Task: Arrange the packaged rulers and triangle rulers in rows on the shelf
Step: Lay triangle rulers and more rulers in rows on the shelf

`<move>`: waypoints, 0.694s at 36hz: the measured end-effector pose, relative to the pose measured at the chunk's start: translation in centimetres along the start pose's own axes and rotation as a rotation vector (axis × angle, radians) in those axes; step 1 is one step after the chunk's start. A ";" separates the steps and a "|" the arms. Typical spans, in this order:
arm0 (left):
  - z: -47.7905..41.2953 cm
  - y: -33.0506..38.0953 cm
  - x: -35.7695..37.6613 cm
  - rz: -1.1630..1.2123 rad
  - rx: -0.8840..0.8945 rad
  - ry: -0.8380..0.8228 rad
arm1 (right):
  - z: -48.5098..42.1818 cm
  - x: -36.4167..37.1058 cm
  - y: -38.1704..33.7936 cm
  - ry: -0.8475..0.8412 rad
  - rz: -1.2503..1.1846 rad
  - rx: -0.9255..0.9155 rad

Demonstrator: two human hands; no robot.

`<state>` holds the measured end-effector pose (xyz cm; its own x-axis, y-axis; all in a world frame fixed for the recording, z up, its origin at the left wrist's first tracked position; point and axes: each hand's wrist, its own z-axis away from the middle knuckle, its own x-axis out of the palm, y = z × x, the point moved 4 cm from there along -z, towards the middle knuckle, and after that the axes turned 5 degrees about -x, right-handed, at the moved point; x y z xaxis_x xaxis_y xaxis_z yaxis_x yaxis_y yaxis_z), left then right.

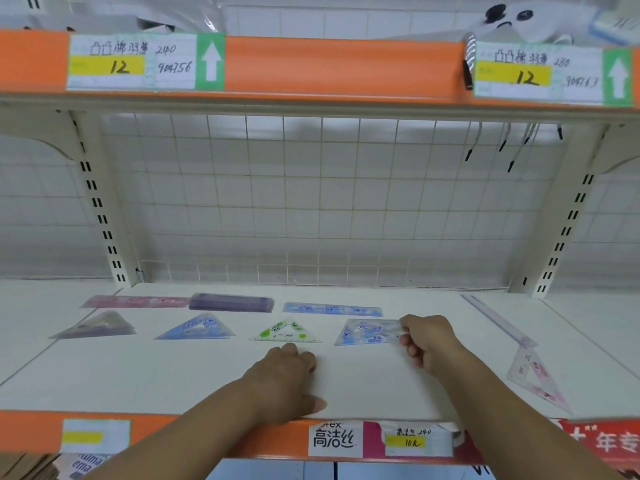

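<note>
**Right hand on blue triangle pack, left hand resting on shelf**

Right hand: fingers pinched together on the right corner of the blue-and-white patterned triangle ruler pack. Pack lies flat on the white shelf board, last on the right in the front row.

Left hand: palm down on the shelf near the front edge, fingers curled loosely, thumb stretched out along the board. Holds nothing. Fingertips sit just below the green-and-white triangle ruler pack; contact unclear.

Front row, left to right:
- grey-purple triangle ruler pack
- blue triangle ruler pack
- green-and-white one
- blue-and-white one in the right hand

Back row, left to right:
- pink straight ruler pack
- purple stack of straight ruler packs
- blue straight ruler pack

Outside the rows, far right of the shelf: a long pale lilac straight ruler lies diagonally, and a pink-and-clear triangle ruler pack lies just below its near end.

Behind the shelf: white wire grid back panel. Orange price rail along the front edge with paper price tags.
</note>
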<state>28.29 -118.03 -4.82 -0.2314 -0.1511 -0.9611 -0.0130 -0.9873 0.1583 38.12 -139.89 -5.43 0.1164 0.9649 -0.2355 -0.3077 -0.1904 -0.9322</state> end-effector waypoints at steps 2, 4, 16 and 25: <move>0.0 0.0 0.0 0.000 -0.001 0.002 | 0.0 -0.1 0.1 0.000 0.003 0.002; 0.0 0.0 0.0 -0.003 0.000 0.001 | -0.1 -0.2 0.3 0.004 0.019 -0.001; 0.0 0.0 0.0 -0.009 0.009 0.002 | -1.6 -1.3 0.2 0.057 0.424 -0.165; -0.1 -0.1 0.1 -0.012 0.006 0.009 | -1.8 -1.7 -0.3 0.108 0.755 -0.320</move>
<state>28.40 -117.94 -4.95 -0.2222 -0.1395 -0.9650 -0.0218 -0.9888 0.1479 39.74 -141.81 -5.29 0.0815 0.5373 -0.8394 -0.0581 -0.8382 -0.5422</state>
